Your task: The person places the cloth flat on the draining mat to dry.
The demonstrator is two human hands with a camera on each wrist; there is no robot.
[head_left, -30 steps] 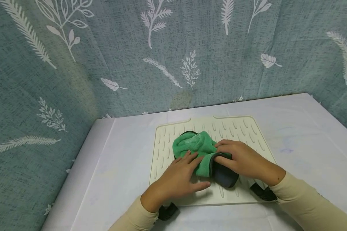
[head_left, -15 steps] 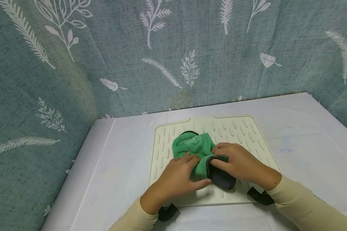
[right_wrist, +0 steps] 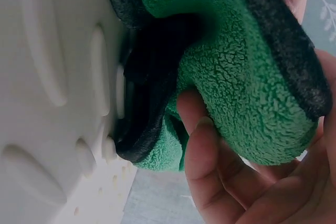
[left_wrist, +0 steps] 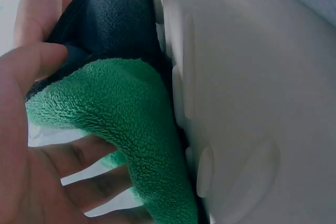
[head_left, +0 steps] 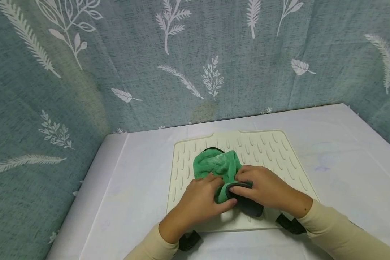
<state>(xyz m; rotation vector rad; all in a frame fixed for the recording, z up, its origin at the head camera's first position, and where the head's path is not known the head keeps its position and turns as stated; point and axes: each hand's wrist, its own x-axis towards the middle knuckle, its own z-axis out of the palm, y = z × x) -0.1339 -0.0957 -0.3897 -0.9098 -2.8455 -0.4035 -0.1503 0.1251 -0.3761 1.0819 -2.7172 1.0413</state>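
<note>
A green fleecy cloth [head_left: 215, 162] with a dark grey back and dark edging lies bunched on the cream ridged mat [head_left: 266, 144]. Its near right part is folded over, so a dark grey roll [head_left: 251, 207] shows. My right hand [head_left: 266, 186] pinches the folded edge between thumb and fingers; the right wrist view shows fingers against the green pile [right_wrist: 257, 87]. My left hand [head_left: 199, 198] holds the left side of the fold, thumb at the dark edge. In the left wrist view its fingers pass behind the green fold [left_wrist: 121, 106].
The mat lies on a white-covered table [head_left: 139, 169]. Black straps [head_left: 290, 224] hang under the wrists near the mat's front edge. A blue-green patterned fabric backdrop [head_left: 182, 65] rises behind and to the left.
My right hand has drawn the folded edge toward the left and nearer to me, bringing the dark roll along. My left fingers have closed in a little, with the fold now at the thumb.
</note>
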